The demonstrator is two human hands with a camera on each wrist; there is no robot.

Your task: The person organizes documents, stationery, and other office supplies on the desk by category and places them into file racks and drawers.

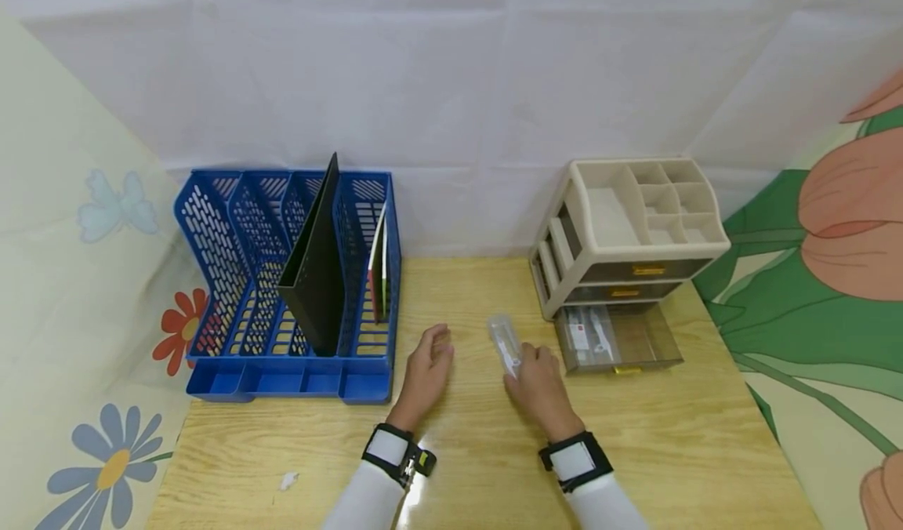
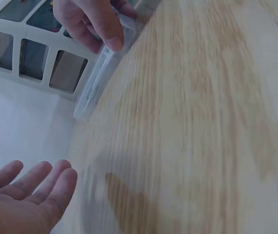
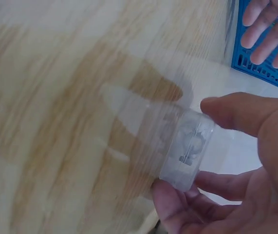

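My right hand (image 1: 540, 387) grips a narrow clear plastic case (image 1: 503, 337) by its near end, thumb on one side and fingers on the other. Something small and metallic shows through the case's end (image 3: 190, 146) in the right wrist view; its kind I cannot tell. The case lies low over the wooden tabletop, left of the pulled-out bottom drawer (image 1: 645, 340). To the left, my left hand (image 1: 426, 372) holds nothing, its fingers loosely bent and apart, beside the blue file rack (image 1: 391, 279).
A cream drawer unit (image 1: 600, 232) with top compartments stands at the right. Clear packets (image 1: 589, 334) lie in its open drawer. The blue rack holds a black folder (image 1: 317, 287) and thin booklets (image 1: 378, 267). A white scrap (image 1: 288, 480) lies near the front left.
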